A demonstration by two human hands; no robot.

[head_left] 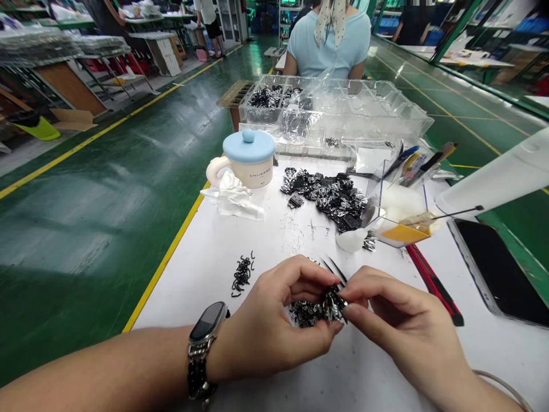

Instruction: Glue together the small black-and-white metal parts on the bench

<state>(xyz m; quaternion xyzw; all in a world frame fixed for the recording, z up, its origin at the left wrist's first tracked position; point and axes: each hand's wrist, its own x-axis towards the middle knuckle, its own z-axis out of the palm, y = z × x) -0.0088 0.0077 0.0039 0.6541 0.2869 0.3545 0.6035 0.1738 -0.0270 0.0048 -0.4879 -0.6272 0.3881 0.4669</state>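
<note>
Between thumb and fingers, my left hand (278, 320) grips a small black and silver part (333, 304). My right hand (398, 320) pinches the same part from the right, fingertips closed against it, with dark tweezers (334, 269) pointing away just beyond its fingers. Under and beside the left fingers lies a pile of small black pieces (305, 313), partly hidden. Thin black hooked pieces (242, 276) form a small heap left of the hands. Farther back, black and silver parts (328, 197) are heaped on the white table (193, 286).
A blue-lidded mug (251, 160) stands beside a crumpled tissue (234, 197) at the back left. A clear pen holder (398, 212), red cutter (435, 286), phone (504, 269) and white tube (497, 169) are at right. Behind are clear trays (343, 106) and a seated person (328, 40).
</note>
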